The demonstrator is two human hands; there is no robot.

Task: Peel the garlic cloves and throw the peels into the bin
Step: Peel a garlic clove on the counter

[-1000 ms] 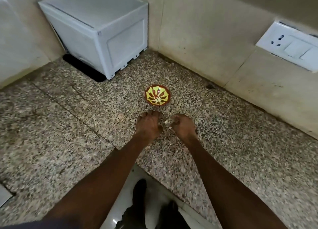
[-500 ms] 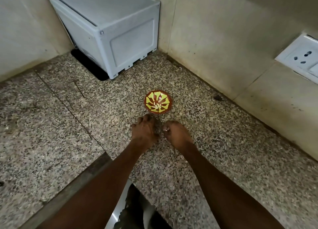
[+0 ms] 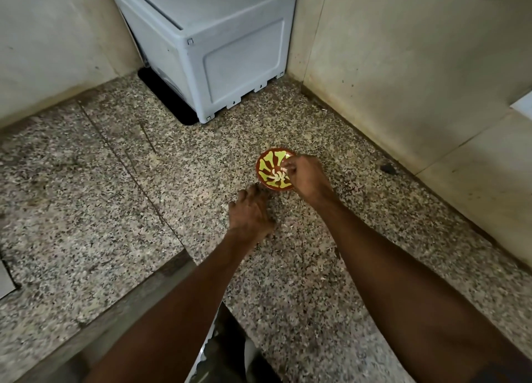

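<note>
A small red bowl [image 3: 266, 167] with a yellow-green pattern stands on the speckled granite counter [image 3: 144, 210]. Pale peeled garlic cloves [image 3: 277, 177] lie in its middle. My right hand [image 3: 309, 178] hangs over the bowl's right side and pinches a pale garlic clove [image 3: 286, 169] at its fingertips, just above the others. My left hand [image 3: 250, 213] rests on the counter just in front of the bowl, palm down, fingers pointing toward the rim. Whatever is under that palm is hidden. No bin is in view.
A grey-white plastic box [image 3: 230, 51] sits in the back corner against the tiled walls. A wall socket [image 3: 524, 105] shows at the right edge. A dark speck [image 3: 387, 168] lies near the right wall. The counter's front edge [image 3: 161, 270] drops to the floor.
My hands were together in front of the bowl, working one clove. Now my right hand has moved forward over the bowl with the clove, and my left has stayed on the counter.
</note>
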